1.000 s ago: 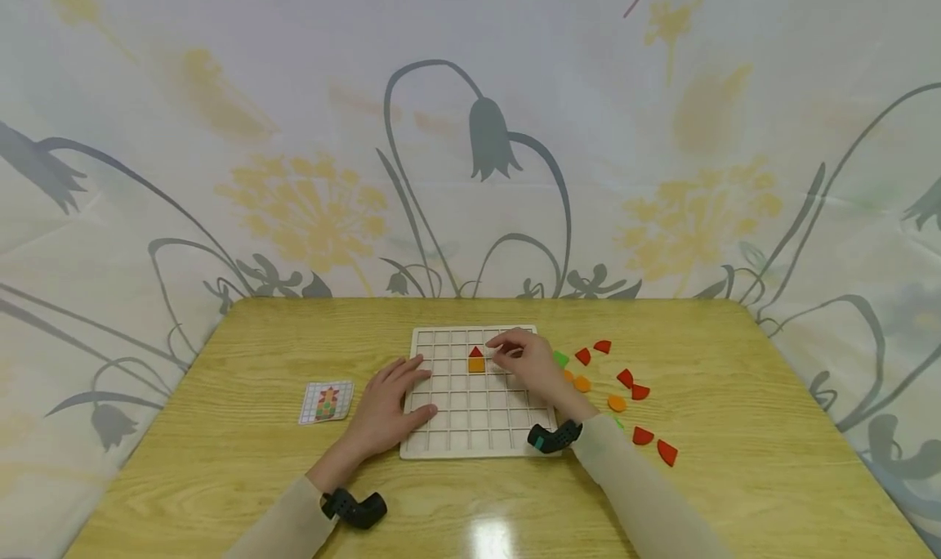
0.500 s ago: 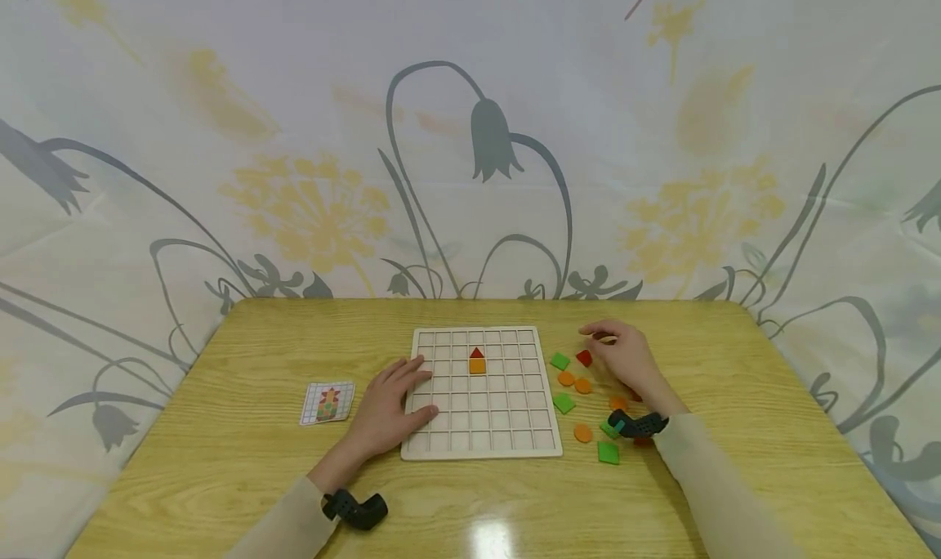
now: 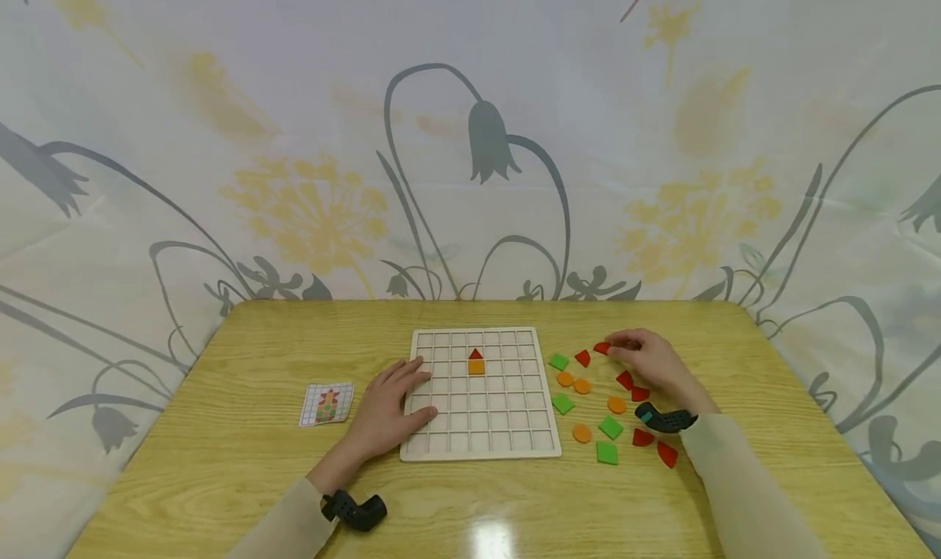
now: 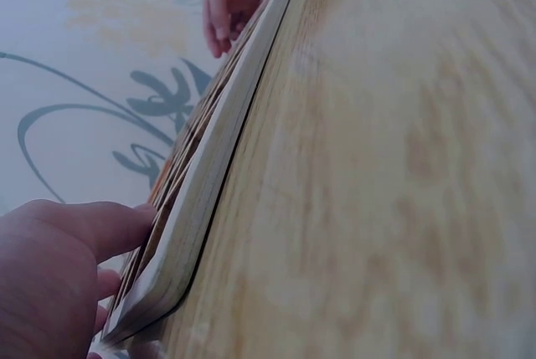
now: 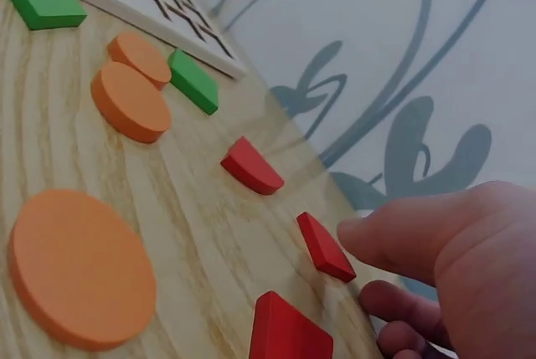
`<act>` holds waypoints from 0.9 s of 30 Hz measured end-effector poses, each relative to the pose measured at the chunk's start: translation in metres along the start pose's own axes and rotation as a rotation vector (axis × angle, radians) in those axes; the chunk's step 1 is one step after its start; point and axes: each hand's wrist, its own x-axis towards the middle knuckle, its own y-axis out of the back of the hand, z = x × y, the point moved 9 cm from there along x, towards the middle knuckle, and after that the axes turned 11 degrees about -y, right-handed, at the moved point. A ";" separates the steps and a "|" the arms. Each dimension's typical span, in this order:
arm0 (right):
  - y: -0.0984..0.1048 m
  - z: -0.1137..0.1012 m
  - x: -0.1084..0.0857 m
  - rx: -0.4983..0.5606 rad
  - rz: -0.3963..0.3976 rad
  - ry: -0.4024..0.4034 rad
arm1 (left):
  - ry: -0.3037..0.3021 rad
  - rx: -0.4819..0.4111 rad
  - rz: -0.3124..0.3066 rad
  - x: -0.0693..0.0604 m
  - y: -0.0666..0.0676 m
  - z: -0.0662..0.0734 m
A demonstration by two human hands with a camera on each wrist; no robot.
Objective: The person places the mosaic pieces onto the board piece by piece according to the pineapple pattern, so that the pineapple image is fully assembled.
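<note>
Seemingly early: the mid-frame grid board [image 3: 479, 400] holds 2 tiles [image 3: 476, 367]; 14 visible loose pieces [image 3: 607, 453] remain at right. Left hand [image 3: 390, 412] relaxed; right hand [image 3: 652, 364] at a red piece [image 3: 602, 348], grip unclear.

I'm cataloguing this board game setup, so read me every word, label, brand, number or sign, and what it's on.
No readable words, numbers, labels or brands.
Pattern card: grid picture; details too small to tell.
Black wrist devices: no legible markings.
Gridded board: no lettering visible.
</note>
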 end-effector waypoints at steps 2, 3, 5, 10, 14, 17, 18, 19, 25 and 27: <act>-0.002 -0.001 0.000 -0.018 -0.006 0.005 | 0.003 -0.007 0.000 -0.001 0.000 0.000; -0.002 -0.001 0.000 -0.013 -0.007 -0.002 | 0.008 -0.011 -0.004 -0.001 -0.001 0.000; -0.002 -0.002 0.000 -0.020 0.002 -0.003 | 0.009 -0.009 -0.004 -0.001 -0.001 -0.001; -0.001 -0.003 0.002 -0.028 0.042 -0.018 | 0.014 0.003 -0.010 0.000 -0.001 -0.002; 0.000 -0.004 0.002 -0.032 0.066 -0.021 | 0.019 -0.003 -0.017 0.000 -0.001 -0.002; -0.001 -0.005 0.002 -0.029 0.065 -0.014 | 0.018 -0.008 -0.014 0.000 -0.001 -0.002; -0.001 -0.005 0.002 -0.029 0.062 -0.013 | 0.018 -0.009 -0.013 0.000 -0.002 -0.002; -0.001 -0.005 0.002 -0.030 0.061 -0.013 | 0.017 -0.008 -0.013 0.000 -0.002 -0.002; -0.002 -0.003 0.003 -0.003 0.045 -0.031 | 0.026 0.000 -0.015 0.000 -0.002 -0.003; -0.002 -0.002 0.003 0.018 0.041 -0.038 | 0.028 0.002 -0.016 0.000 -0.002 -0.004</act>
